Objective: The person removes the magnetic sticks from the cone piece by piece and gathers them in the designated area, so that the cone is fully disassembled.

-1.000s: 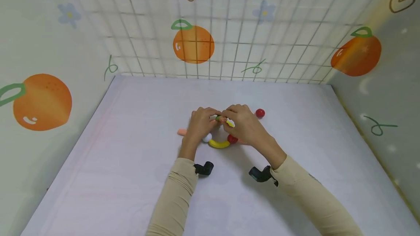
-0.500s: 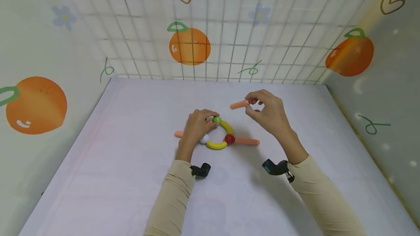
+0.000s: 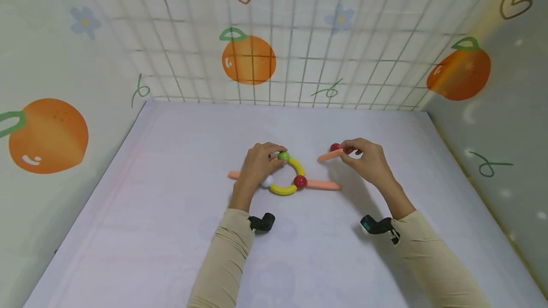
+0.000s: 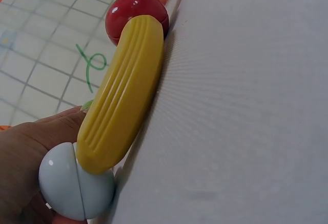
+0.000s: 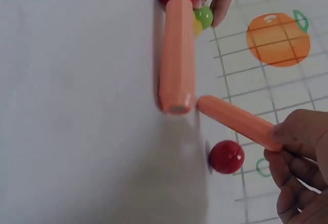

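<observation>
Pinched near one end between thumb and forefinger of the right hand, a loose salmon-coloured rod is held at a slant, its free end directed toward the person's left; thumb and forefinger are parted only by the rod's thickness. Whether the table is touched by that free end cannot be told. By the left hand, a green ball is gripped between thumb and fingertips, which are spread about as wide as the ball.

A ring-shaped assembly is formed on the table, to the left of the loose rod. From the green ball, an upper yellow curved piece is joined to a red ball; from there a lower yellow curved piece is led to a white ball. The ring's left side is largely covered by the left hand. A straight salmon rod is attached to the red ball and extended rightward; on the opposite side, a rod end is seen protruding past the left hand.

Just beyond the loose rod, a separate red ball is seen; a gap is shown between the two in the right wrist view. All is set on a pale table, bounded at the back by a gridded backdrop printed with oranges.
</observation>
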A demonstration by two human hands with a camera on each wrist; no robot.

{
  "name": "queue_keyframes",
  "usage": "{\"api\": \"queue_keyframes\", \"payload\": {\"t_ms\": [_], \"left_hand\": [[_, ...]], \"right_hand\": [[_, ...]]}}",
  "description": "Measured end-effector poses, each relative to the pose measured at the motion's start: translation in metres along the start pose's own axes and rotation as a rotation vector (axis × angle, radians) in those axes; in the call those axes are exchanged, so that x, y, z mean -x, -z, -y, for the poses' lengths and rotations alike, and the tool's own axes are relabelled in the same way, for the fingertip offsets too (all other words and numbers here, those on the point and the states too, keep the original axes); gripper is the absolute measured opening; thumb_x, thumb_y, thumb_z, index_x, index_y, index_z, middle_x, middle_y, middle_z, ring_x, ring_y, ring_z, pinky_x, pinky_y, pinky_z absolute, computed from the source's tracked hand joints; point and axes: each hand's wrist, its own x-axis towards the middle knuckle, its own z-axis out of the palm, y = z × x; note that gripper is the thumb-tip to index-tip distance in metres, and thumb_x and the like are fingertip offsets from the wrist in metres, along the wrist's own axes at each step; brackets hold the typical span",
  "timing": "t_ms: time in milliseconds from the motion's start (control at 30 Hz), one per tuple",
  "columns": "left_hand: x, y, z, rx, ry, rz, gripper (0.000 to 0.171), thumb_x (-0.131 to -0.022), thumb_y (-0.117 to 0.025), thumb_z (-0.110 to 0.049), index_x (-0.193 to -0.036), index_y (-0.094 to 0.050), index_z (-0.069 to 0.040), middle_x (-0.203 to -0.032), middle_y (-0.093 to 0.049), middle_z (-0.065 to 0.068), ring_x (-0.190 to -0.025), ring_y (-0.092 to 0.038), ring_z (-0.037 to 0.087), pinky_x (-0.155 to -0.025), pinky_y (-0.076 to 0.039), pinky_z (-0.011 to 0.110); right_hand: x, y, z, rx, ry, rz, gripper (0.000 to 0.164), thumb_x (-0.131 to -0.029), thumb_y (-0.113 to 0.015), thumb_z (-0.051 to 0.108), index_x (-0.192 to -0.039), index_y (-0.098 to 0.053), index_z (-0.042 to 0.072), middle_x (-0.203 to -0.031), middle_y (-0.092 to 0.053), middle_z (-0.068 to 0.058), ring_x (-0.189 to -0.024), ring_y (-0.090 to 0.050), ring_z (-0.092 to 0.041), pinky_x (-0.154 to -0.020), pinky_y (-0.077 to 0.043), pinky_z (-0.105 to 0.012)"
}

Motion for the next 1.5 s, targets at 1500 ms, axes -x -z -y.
{"api": "queue_keyframes", "payload": {"t_ms": [1500], "left_hand": [[0.004,0.014,-0.036,0.197,-0.136,0.258,0.03,-0.091,-0.075,-0.027,-0.12,-0.074,-0.02,-0.118,-0.068,-0.007,-0.107,-0.057,0.022,-0.088,-0.047,0.037]], "right_hand": [[0.039,-0.011,0.023,0.057,0.166,0.222,0.027,-0.084,-0.081,0.007,-0.11,-0.072,0.002,-0.121,-0.065,-0.011,-0.109,-0.06,-0.029,-0.09,-0.033,-0.048]]}}
